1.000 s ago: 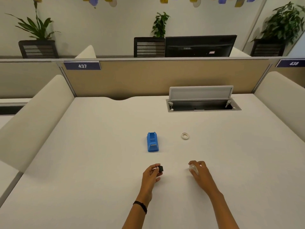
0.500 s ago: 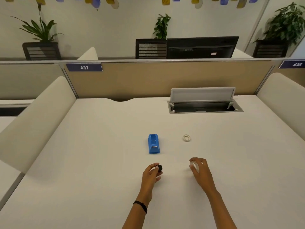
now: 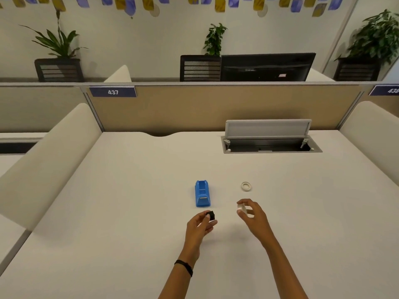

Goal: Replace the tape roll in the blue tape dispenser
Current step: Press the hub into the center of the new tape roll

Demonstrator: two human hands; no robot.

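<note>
The blue tape dispenser [image 3: 202,193] stands on the white desk [image 3: 129,190], its roll bay showing no roll. Just in front of it, my left hand [image 3: 199,228] pinches a small black spool core [image 3: 211,216] between thumb and fingers. My right hand [image 3: 252,216] holds a whitish tape roll [image 3: 241,208] upright, lifted off the desk, to the right of the dispenser's front end. A second thin, pale tape ring [image 3: 246,186] lies flat on the desk to the right of the dispenser.
An open cable hatch [image 3: 271,145] with a raised lid is set into the desk at the back right. Padded dividers rise on the left [image 3: 47,160] and right [image 3: 371,134]; a tan partition [image 3: 216,108] closes the back.
My right hand has lifted the tape roll off the desk and turned it upright. The left hand has risen slightly with the black core. The camera view has tilted a little.
</note>
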